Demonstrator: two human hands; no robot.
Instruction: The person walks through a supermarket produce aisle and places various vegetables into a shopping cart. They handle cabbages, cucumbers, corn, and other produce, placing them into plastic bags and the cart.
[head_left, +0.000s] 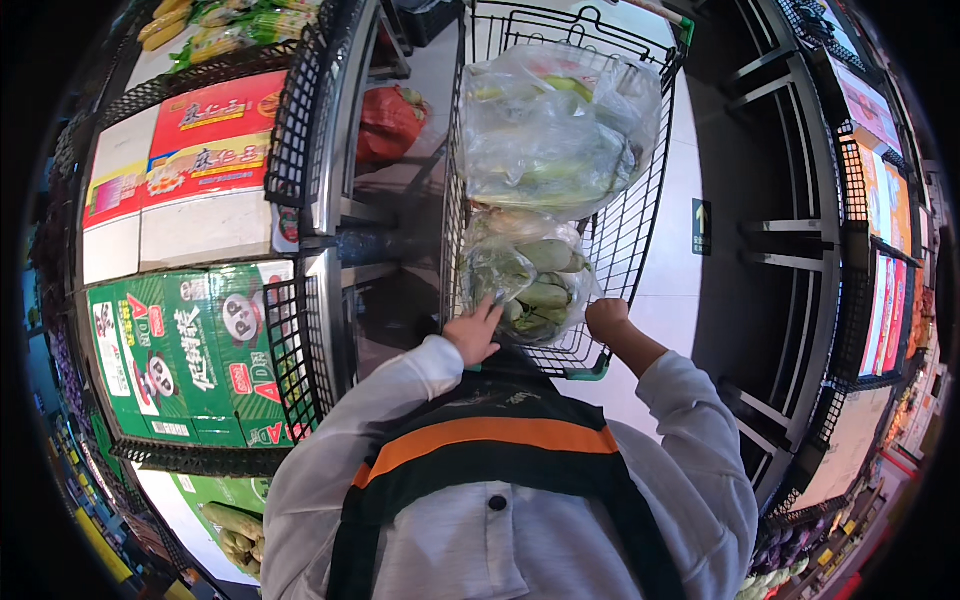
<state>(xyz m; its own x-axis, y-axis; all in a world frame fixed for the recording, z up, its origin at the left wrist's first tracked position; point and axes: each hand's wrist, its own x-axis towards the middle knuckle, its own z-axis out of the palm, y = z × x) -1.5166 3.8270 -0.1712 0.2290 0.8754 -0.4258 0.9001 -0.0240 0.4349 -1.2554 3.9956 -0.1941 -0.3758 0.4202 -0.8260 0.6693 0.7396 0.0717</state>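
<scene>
A wire shopping cart (634, 232) stands before me. At its near end lies a clear plastic bag of green, gourd-like vegetables (546, 294). My left hand (474, 332) is at the bag's near left side, fingers apart; whether the fingertips touch the plastic is hard to see. On the right, my right hand (607, 319) is closed in a fist at the cart's side, with a stretched edge of the bag running into it. Farther along the cart, a larger clear plastic bag (544, 142) holds long pale-green vegetables, blurred by the film.
Display stands flank the aisle. The left one carries a green carton (195, 352), a red and white carton (202, 150) and black lattice baskets (296, 120). A red mesh sack (388, 124) lies on the floor left of the cart. At right are metal racks (784, 225) and a floor sign (701, 225).
</scene>
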